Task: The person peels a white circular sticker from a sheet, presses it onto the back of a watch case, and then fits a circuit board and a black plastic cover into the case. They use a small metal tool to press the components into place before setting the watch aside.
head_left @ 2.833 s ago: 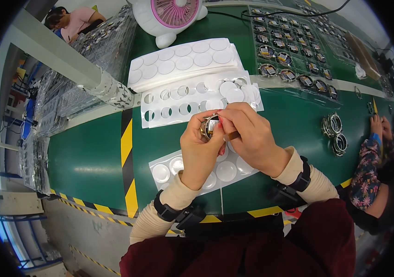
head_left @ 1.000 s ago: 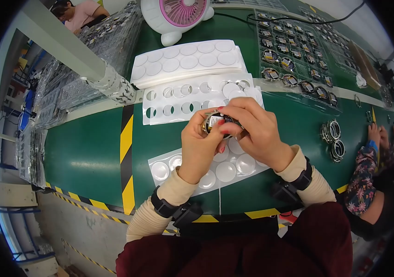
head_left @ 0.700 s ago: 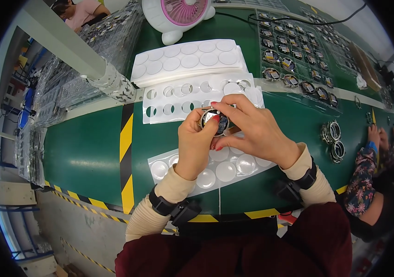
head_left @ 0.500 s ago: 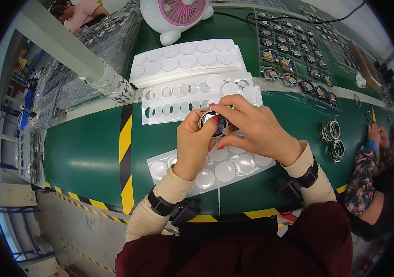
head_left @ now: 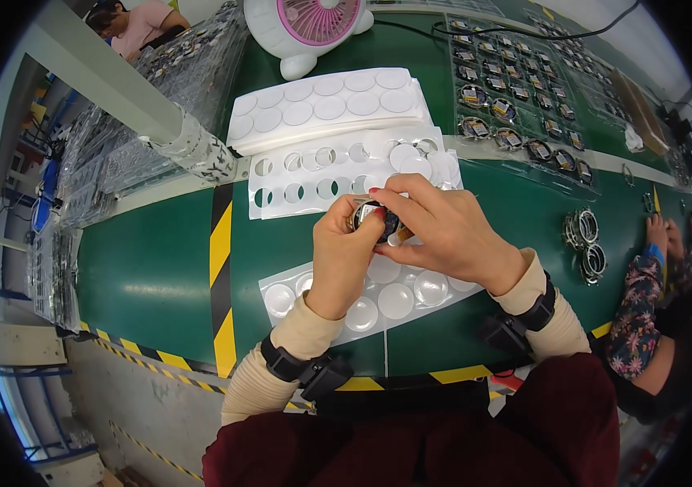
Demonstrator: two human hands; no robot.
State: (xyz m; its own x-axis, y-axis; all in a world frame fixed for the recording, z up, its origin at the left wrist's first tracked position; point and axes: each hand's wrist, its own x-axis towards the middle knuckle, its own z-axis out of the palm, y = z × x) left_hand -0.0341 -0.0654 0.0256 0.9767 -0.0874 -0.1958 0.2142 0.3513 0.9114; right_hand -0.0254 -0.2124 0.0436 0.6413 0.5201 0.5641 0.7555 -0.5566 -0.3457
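Note:
My left hand [head_left: 344,258] grips a small round metal part [head_left: 372,219] with a dark face, held above the green belt [head_left: 151,260]. My right hand [head_left: 442,231] meets it from the right, fingertips pressing on the part's face. Under both hands lies a white sheet of round clear stickers [head_left: 395,299]. Just beyond the hands lies a white backing sheet with empty round holes [head_left: 305,183], and behind that a stack of full white sticker sheets [head_left: 322,105].
A pink and white desk fan [head_left: 309,24] stands at the back. Rows of round parts [head_left: 516,105] lie on the belt's far right. Metal rings [head_left: 585,243] are stacked near another person's hands [head_left: 662,235] at the right. A grey post [head_left: 135,97] crosses at the left.
Both hands have stayed together over the sticker sheet, turning the round part slightly; my right fingers have shifted across its face.

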